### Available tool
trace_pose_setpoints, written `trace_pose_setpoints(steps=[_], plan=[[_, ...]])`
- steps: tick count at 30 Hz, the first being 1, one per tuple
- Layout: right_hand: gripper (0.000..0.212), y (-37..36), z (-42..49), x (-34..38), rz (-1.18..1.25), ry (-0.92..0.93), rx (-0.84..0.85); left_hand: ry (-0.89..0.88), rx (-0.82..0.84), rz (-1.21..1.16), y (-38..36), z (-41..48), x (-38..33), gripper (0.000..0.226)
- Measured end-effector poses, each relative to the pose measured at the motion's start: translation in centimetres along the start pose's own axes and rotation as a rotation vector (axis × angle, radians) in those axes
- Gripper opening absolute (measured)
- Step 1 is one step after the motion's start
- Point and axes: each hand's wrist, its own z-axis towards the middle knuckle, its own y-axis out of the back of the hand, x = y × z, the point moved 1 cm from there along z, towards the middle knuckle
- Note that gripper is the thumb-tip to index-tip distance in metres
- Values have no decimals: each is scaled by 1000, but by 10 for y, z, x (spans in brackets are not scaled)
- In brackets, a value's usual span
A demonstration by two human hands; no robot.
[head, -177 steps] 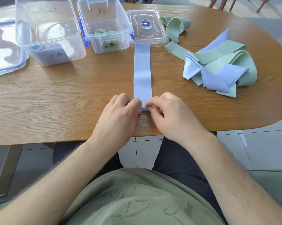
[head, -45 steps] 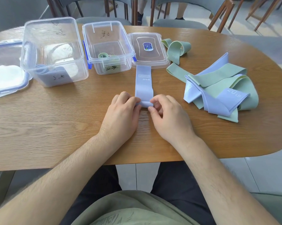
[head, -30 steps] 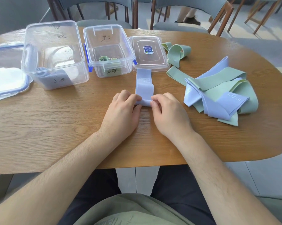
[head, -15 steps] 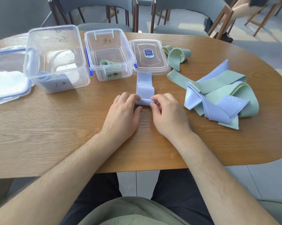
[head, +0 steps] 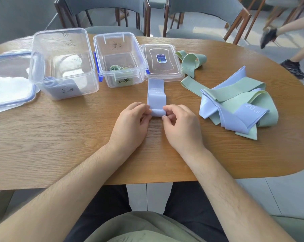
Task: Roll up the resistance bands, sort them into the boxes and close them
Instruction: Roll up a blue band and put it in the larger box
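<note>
We had a single view, from a wide-angle camera worn on the person's head at the counter's [head: 42, 145] near edge. It faced forward and down toward the far edge and the chairs [head: 205, 11] behind it. It sat close: forearms filled the frame's bottom corners, and the left grip [head: 130, 126] and right grip [head: 181, 127] pinched the lilac band [head: 156, 96] at mid-frame. The lens bowed the counter's right end.

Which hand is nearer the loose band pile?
Right. The right hand sits just left of the loose band pile, not touching; the left hand is farther left, across the lavender band both pinch.
</note>
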Motion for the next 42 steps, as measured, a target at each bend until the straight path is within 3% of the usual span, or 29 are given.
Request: trace_pose_setpoints(steps=[8,17,33,39,42], plan=[[22,6,-3,3,36,-28,2,81,51,-98,5,0,-2,12],[9,7,-10,4,25,-11,31,58,77,-33,6,0,-3,11],[7,3,-11,-1,5,-11,7,30,67,26,3,-2,0,2],[10,3,-12,-1,-8,-14,13,28,58,33,0,-2,1,11],[14,0,-10,-3,-28,-16,-8,32,105,53,1,-4,1,27]])
